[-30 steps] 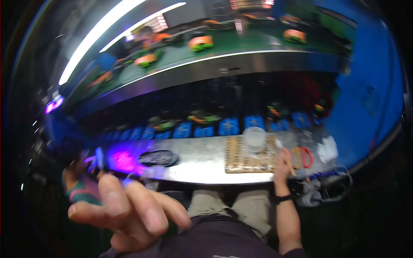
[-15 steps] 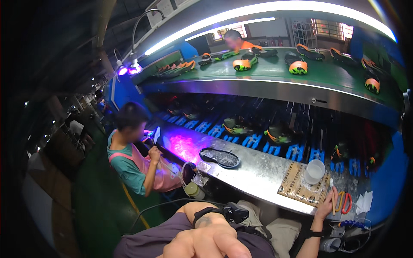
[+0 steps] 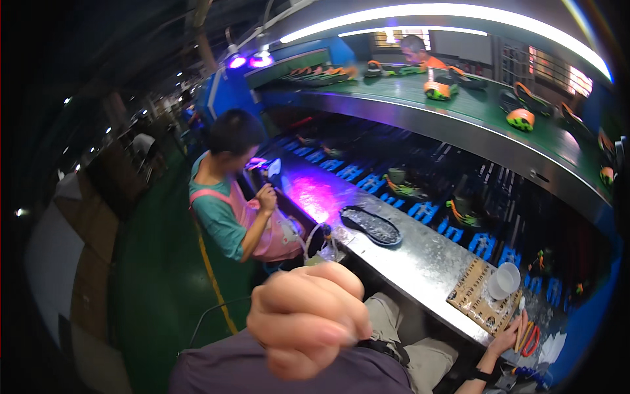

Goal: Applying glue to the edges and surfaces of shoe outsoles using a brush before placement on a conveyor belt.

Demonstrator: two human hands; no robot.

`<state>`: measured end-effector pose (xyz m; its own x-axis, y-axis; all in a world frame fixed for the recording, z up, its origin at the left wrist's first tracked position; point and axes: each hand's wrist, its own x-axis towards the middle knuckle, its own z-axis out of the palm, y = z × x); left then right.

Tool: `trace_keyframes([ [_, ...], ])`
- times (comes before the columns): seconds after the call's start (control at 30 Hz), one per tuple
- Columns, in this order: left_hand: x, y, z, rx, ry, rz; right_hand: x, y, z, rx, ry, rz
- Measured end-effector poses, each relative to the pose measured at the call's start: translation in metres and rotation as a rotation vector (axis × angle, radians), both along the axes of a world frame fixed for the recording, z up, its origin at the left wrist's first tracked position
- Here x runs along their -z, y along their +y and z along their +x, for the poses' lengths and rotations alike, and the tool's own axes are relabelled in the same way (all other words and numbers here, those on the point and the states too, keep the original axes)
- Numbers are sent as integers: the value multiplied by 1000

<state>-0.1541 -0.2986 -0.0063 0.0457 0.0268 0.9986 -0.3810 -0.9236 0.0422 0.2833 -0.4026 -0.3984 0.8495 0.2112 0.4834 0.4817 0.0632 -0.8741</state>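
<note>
Close in front of me, my left hand is raised with its fingers curled into a fist; nothing shows in it. At the bench's right end, my right hand is closed about the thin handle of a small white-tipped brush. Right beside those fingers lie red-handled scissors. A translucent plastic cup stands on a printed cardboard piece just beyond that hand. Farther left on the metal bench rests a dark shoe sole, whitish inside.
At the left, a co-worker in a pink apron holds a light-coloured piece near purple lamps. Blue holders line the bench's back, some with shoes. Orange-toed shoes sit on the green upper belt, with another person behind.
My left hand has risen and curled shut. The bench and co-worker have shifted to the right and down in view as my head turned. My right hand stays by the brush.
</note>
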Motion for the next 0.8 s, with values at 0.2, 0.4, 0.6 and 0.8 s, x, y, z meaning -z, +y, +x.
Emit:
trace_keyframes([
  [0.2,-41,-23,-32,72,288,336,-11,10,0,65,-127,-61],
  [0.4,-67,-3,-39,101,506,265,-33,10,-14,35,21,-119],
  [0.6,-72,72,26,-267,580,92,-25,14,-5,109,-217,-250],
  [0.8,-51,351,53,-1009,341,164,-28,19,-14,129,-11,-143],
])
